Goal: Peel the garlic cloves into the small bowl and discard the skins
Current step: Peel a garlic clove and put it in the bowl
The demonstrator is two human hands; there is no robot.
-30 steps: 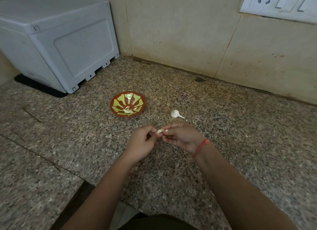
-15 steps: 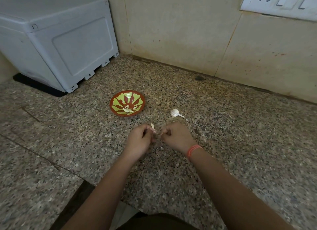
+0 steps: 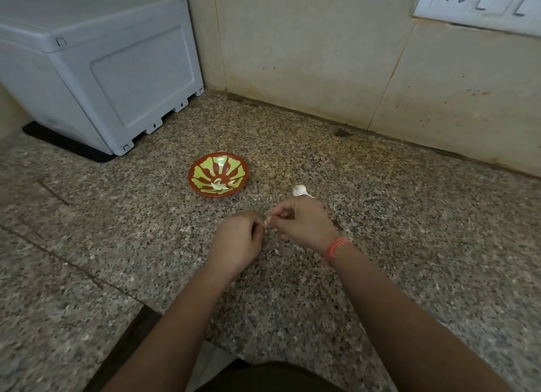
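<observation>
Left hand (image 3: 238, 242) and right hand (image 3: 304, 222) pinch one garlic clove (image 3: 267, 222) over the tabletop (image 3: 409, 230).
Both hands have their fingers curled in, thumbs and fingertips nipping the small pale clove between them. Just beyond, to the left, the small bowl (image 3: 205, 169) sits on the speckled stone with peeled cloves (image 3: 218, 186) inside; a white garlic piece (image 3: 298, 190) lies just behind the right hand.

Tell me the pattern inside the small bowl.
The small bowl is reddish-brown with light green petal shapes radiating from its centre; head view shows it.
</observation>
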